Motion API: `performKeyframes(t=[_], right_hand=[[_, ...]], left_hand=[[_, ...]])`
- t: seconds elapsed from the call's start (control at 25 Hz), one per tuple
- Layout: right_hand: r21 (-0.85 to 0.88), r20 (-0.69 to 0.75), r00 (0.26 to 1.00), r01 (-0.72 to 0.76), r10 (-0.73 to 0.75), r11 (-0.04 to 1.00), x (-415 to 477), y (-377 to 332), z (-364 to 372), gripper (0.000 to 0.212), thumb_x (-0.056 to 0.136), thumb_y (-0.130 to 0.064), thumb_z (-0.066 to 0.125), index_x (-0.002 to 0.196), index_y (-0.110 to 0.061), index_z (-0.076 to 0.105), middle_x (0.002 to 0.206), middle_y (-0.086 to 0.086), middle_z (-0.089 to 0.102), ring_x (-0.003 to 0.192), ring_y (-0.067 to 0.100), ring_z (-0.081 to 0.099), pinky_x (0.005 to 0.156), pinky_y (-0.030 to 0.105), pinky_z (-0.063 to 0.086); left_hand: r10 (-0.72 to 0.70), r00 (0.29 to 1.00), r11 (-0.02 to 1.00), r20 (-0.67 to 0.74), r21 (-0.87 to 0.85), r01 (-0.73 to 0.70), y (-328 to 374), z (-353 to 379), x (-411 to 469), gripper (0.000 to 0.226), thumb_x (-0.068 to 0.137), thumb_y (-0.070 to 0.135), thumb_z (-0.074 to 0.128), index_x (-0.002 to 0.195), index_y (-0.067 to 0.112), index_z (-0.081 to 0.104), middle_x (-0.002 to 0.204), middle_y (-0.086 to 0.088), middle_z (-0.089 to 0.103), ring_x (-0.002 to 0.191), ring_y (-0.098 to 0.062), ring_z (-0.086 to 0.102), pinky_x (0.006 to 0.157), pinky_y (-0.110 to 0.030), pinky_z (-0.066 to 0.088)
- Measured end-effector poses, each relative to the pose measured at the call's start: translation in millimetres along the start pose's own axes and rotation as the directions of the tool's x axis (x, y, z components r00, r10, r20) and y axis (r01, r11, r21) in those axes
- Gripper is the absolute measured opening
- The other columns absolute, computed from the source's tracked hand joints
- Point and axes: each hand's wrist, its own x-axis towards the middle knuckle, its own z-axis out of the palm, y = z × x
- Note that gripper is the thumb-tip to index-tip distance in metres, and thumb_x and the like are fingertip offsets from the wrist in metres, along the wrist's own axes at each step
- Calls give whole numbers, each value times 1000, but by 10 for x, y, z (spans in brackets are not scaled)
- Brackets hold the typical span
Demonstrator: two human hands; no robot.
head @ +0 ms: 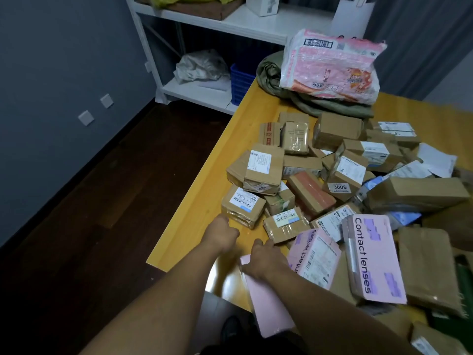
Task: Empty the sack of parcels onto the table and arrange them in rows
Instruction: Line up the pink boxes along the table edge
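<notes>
Risk: pink parcel (268, 308) overhung desk (194, 201) edge, right grip (263, 261) curled on it; could slide off. Left grip (224, 234) state unclear.

Yellow table (204, 201) bears heaped parcels (332, 180), green sack (307, 103)

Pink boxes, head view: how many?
3. A plain pink box overhangs the table near edge, held by the right hand; a labelled pink box lies just right; the Contact lenses box further right. The pile may hide more.
</notes>
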Motion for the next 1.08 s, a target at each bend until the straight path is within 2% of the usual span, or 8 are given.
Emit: performKeyframes(t=[0.36,0.52,0.56,0.6,0.68,0.8,0.92,1.08], right_hand=[[265,-63,996,-51,70,963,224,-20,-140,82,77,-64,61,139,-14,43,139,14,39,130,36,38,99,45,43],[523,-93,992,-29,90,852,295,-101,-381,83,61,-68,50,127,-18,59,129,12,54,121,35,53,102,39,46],[591,-109,989,-19,103,807,322,-124,-421,77,59,-66,49,118,-20,63,122,10,59,114,33,58,98,39,49],[653,-109,988,-13,112,757,336,-141,-452,62,63,-62,53,108,-21,65,114,7,64,106,30,62,92,37,52],[752,-113,984,-3,134,659,302,-191,-513,22,82,-44,61,88,-23,61,99,1,67,91,21,64,74,29,51],[833,-105,977,-15,185,553,293,-326,-522,16,92,-27,60,77,-23,54,84,-2,62,72,11,58,55,25,38],[881,-102,969,-17,225,474,345,-510,-473,14,89,-31,59,84,-18,57,88,1,63,76,16,61,59,28,40],[915,-92,976,4,199,404,343,-831,-444,23,79,-30,58,87,-9,62,87,4,67,74,20,63,65,30,45]], left_hand=[[-112,994,992,-17,51,113,-199,84,44,44,93,17,61,133,5,48,124,-13,59,110,-30,58,89,-33,50],[-178,984,979,-16,-106,175,-242,16,140,16,93,7,53,109,5,55,98,-8,58,89,-28,55,72,-29,43],[-202,979,962,4,-184,199,-238,-36,154,5,93,2,50,94,4,55,83,-8,58,79,-26,51,67,-29,40],[-233,972,944,33,-233,235,-246,-80,181,14,93,-1,48,81,5,53,68,-9,58,72,-25,49,65,-31,39],[-253,964,923,78,-279,264,-289,-191,254,24,93,0,49,71,9,49,63,-12,58,67,-25,47,66,-33,38],[-212,964,912,158,-323,253,-324,-403,333,16,93,17,56,82,7,63,80,-14,61,73,-26,53,69,-33,41],[-107,952,945,288,-267,187,-387,-598,386,25,89,29,66,101,7,70,83,-8,70,72,-25,62,65,-27,44],[-34,938,958,344,-255,129,-538,-895,417,29,80,14,75,107,14,63,92,-8,76,79,-24,72,63,-27,53]])
